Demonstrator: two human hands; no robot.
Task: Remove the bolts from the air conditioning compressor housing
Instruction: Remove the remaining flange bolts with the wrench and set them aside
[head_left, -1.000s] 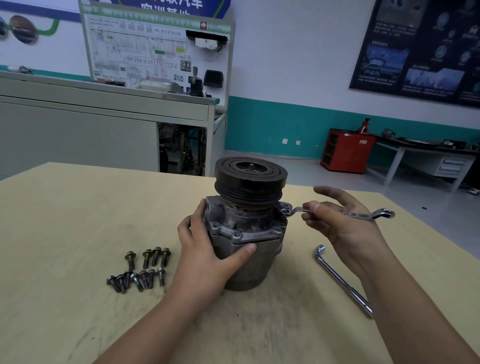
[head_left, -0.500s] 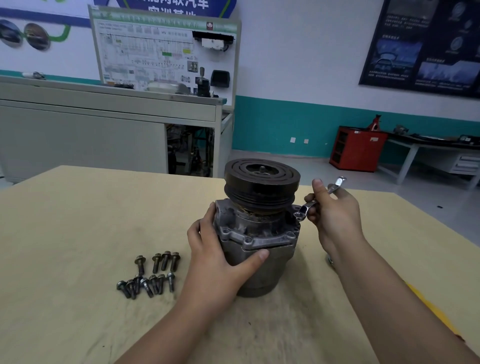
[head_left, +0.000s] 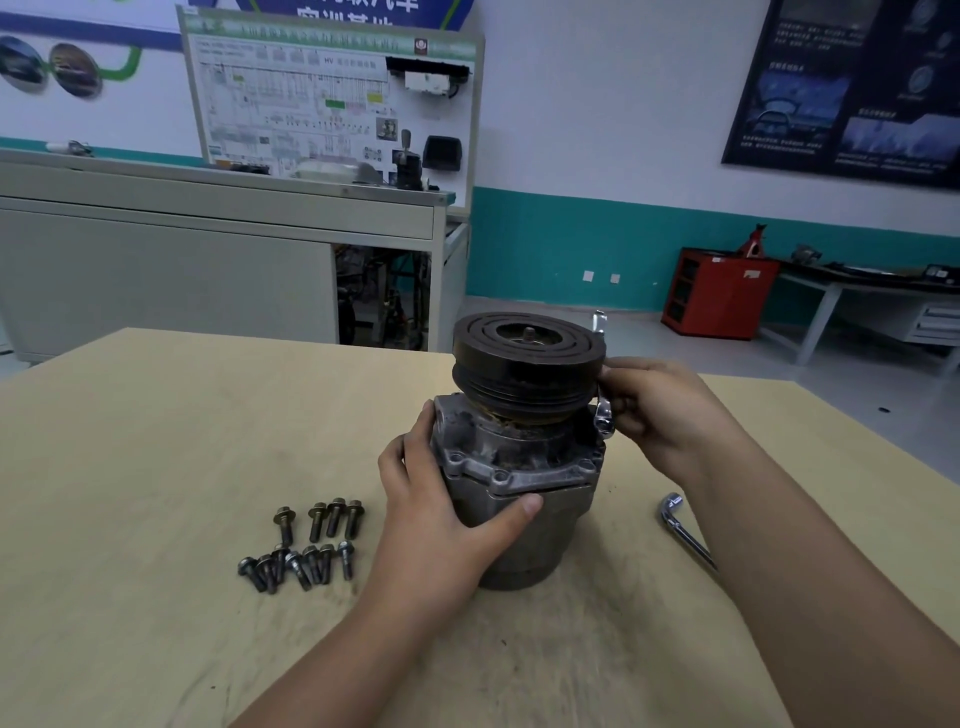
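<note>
Right hand (head_left: 660, 410) grip: your fingers are curled round the shaft of a bright wrench (head_left: 602, 415), clamped on it just beside the pulley's right rim. Left hand (head_left: 447, 519): thumb across the near face and fingers round the left side of the compressor housing (head_left: 519, 467), bracing it. The housing stands upright at mid-table, with the black clutch pulley (head_left: 527, 358) on top.

Key relation: the wrench's lower end sits against the housing flange on the right side, under the pulley. The bolt head beneath it is hidden, so seating is unconfirmed. The wrench's long axis runs from that flange toward the far side, and its other end shows past the pulley's far right rim. Level or tilted: cannot tell. Your right hand is the nearer one to this bolt; your left is on the opposite side. Judgement: the pulley overhang limits swing room, so the next stroke likely calls for a short arc and a reseat.

Removed bolts (head_left: 306, 545): a loose cluster on the table left of the housing, apart from it. An L-shaped socket wrench (head_left: 683, 527) lies to the right, partly behind your right forearm.

Surface: pale wooden table (head_left: 156, 467), scuffed and smudged near the housing. Room: wiring training board (head_left: 332, 98) on a grey bench at far left, red cabinet (head_left: 719, 291) at far right.
</note>
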